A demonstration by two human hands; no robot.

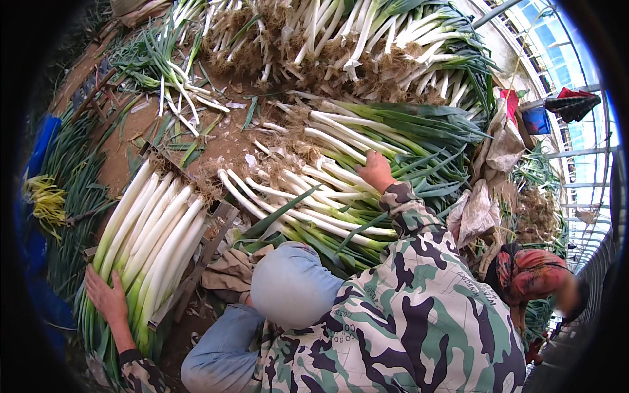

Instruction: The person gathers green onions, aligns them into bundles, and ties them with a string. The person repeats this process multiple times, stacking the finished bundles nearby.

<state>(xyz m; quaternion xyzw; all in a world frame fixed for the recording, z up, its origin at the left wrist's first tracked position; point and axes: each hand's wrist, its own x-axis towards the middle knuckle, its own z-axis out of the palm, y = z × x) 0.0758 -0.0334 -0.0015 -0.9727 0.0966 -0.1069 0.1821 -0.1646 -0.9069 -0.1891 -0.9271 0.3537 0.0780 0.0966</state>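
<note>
My left hand (105, 294) lies flat, thumb apart, on a row of long green onions (152, 226), where white shanks turn green. These onions lie in a metal frame (194, 265), with roots against its upper end plate (164, 159). Across to the right, my right hand (377, 171) reaches onto a loose heap of green onions (339, 196), fingers curled down among the stalks. Whether it grips one is hidden. The heap's roots point left and its leaves right.
A larger pile of rooted onions (344, 39) lines the far side. Loose stalks (182, 93) lie on bare soil (142, 127). Yellow ties (46, 201) and blue sheeting (44, 142) are at left. Another person (533, 280) bends at right, near cloth sacks (479, 211).
</note>
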